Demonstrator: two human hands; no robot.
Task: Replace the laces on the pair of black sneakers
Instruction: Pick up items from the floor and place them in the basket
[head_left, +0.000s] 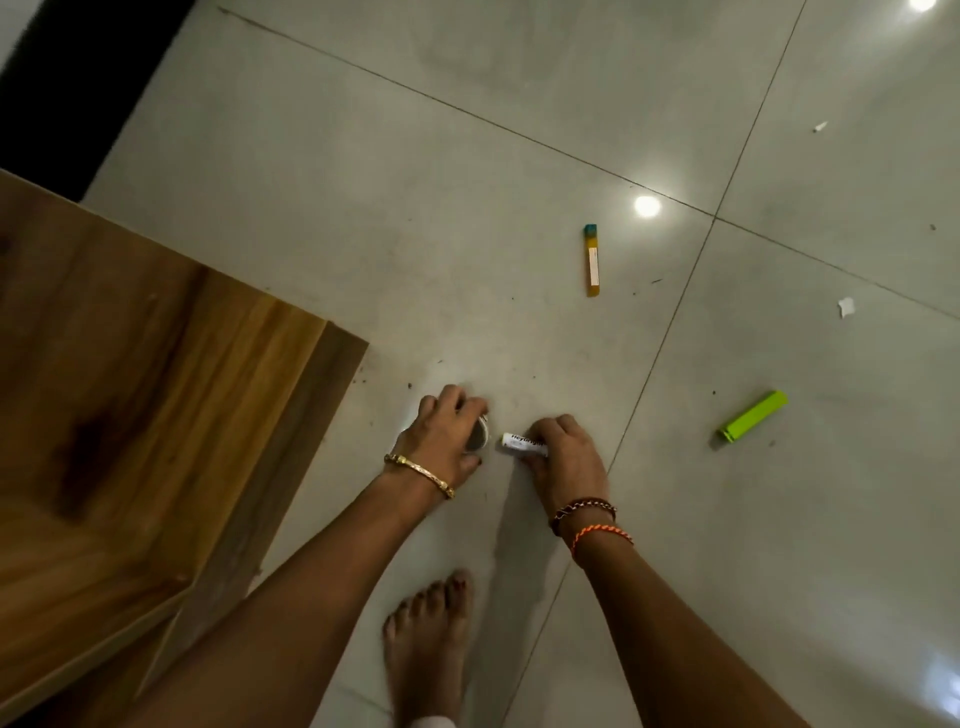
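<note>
No sneakers or laces are in view. My left hand (444, 441), with a gold bangle on its wrist, curls its fingers over a small round grey thing with a pale rim (479, 432) low on the tiled floor. My right hand (563, 460), with braided wrist threads, grips a small white tube with dark lettering (519, 442); its end pokes out to the left. The two hands are close together, a little apart.
A wooden furniture edge (171, 395) fills the left side. On the grey floor tiles (467, 208) lie a yellow stick with a teal cap (592, 260), a bright green oblong (753, 417) and small white scraps (845, 306). My bare foot (428, 639) stands below the hands.
</note>
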